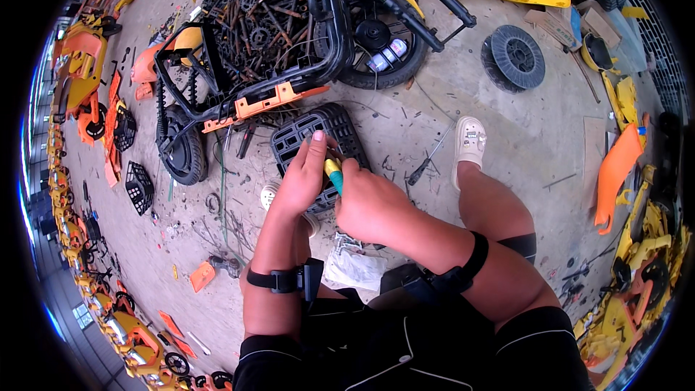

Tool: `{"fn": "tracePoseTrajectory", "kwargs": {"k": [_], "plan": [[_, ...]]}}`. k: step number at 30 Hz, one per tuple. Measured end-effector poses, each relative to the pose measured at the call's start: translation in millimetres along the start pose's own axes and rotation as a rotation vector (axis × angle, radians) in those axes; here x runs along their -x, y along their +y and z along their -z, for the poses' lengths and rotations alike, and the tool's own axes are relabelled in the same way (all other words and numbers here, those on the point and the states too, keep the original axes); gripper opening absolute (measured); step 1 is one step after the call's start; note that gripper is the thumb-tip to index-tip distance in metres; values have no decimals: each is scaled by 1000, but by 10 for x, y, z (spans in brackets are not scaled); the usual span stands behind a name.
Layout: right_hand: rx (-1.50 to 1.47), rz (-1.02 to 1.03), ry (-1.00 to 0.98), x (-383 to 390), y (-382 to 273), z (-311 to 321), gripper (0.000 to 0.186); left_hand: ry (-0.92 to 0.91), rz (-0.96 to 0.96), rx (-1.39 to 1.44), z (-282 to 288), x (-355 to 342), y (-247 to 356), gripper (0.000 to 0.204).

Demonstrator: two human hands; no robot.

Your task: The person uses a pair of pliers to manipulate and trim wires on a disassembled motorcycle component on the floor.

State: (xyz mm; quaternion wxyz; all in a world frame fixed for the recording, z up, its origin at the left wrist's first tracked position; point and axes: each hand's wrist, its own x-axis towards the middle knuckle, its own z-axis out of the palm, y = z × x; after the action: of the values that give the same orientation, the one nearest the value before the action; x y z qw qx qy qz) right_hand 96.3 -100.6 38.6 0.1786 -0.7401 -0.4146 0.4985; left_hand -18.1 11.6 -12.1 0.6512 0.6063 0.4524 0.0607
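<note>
My right hand (pixel 371 201) is closed around a short tool handle (pixel 334 174) with a yellow end and a green part. Just left of it is my left hand (pixel 306 174), thumb pointing up and fingers curled. What the left fingers grip is hidden behind the hand. Both hands are over a black slatted plastic basket (pixel 337 124) on the concrete floor. Beyond it lies a black scooter frame (pixel 334 43) with an orange strip (pixel 269 102) along its near side.
A pile of rusty bolts and rods (pixel 253 22) fills the area behind the frame. Two wheels (pixel 181 146) and a grey cable spool (pixel 515 58) lie around. A screwdriver (pixel 418 173) is right of the basket. Yellow and orange panels (pixel 617 174) line the right side. A white bag (pixel 355 264) lies near me.
</note>
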Motion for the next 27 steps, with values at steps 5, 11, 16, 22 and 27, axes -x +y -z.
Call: {"fn": "tracePoseTrajectory", "kwargs": {"k": [5, 11, 16, 22, 27], "plan": [[82, 5, 16, -17, 16, -29, 37, -4, 3, -1, -5, 30, 4, 64], [95, 31, 8, 4, 31, -23, 36, 1, 11, -192, 68, -3, -95, 63], [165, 33, 52, -18, 73, -68, 34, 37, -53, -213, 48, -38, -182, 59], [230, 61, 94, -20, 102, 43, 34, -14, -81, -112, 25, 6, -68, 58], [273, 148, 203, -18, 218, 162, 29, -10, -143, 10, -79, 43, -1, 56]]}}
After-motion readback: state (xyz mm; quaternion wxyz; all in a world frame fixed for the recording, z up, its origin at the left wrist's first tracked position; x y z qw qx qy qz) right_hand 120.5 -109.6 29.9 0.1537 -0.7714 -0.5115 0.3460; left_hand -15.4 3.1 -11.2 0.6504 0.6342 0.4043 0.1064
